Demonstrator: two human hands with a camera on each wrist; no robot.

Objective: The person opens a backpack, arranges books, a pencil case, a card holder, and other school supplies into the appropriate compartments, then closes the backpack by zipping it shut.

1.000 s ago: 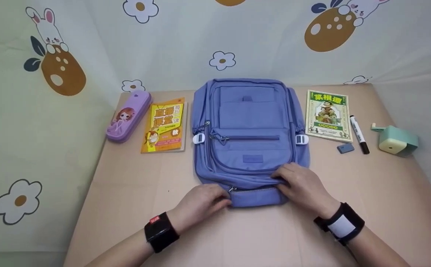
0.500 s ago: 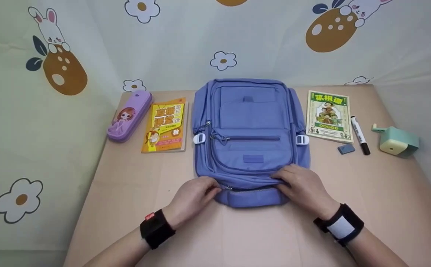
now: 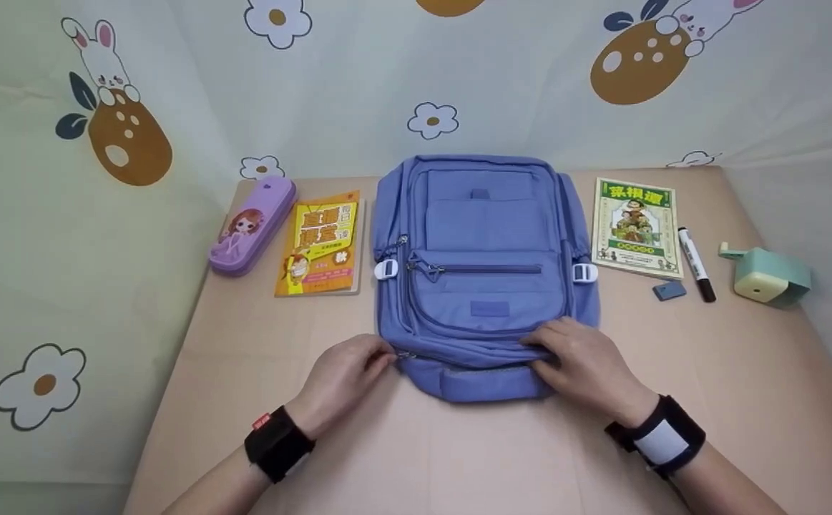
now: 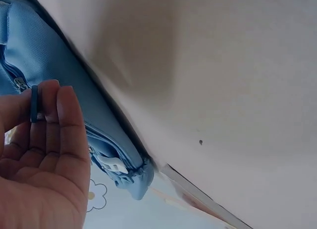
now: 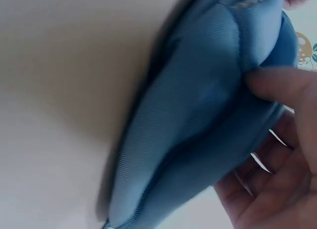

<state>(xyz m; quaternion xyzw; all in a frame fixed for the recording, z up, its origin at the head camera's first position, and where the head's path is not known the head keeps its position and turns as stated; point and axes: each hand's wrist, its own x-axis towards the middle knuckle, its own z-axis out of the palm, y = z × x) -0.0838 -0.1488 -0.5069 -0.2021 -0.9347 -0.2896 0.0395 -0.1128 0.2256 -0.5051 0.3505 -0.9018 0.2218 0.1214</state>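
Observation:
A blue backpack (image 3: 491,222) lies flat on the table, its front pockets facing up and its bottom end towards me. At its lower left corner my left hand (image 3: 340,375) pinches a zipper pull (image 4: 34,104) between thumb and fingertips. The metal zipper slider (image 4: 21,84) shows just beyond them in the left wrist view. Across the bottom end, my right hand (image 3: 591,365) pinches the backpack fabric at the lower right, thumb on one side and fingers on the other. Between the hands the zipper line gapes above the bottom panel (image 3: 494,385).
Left of the backpack lie a purple pencil case (image 3: 252,225) and an orange book (image 3: 319,243). To its right are a green book (image 3: 637,227), a blue-grey eraser (image 3: 669,290), a marker (image 3: 697,265) and a green pencil sharpener (image 3: 770,275). Patterned curtains enclose the table.
My left hand has drawn the zipper pull leftwards along the bottom end to the lower left corner, and the gap in the zipper line has lengthened. My right hand has stayed in place.

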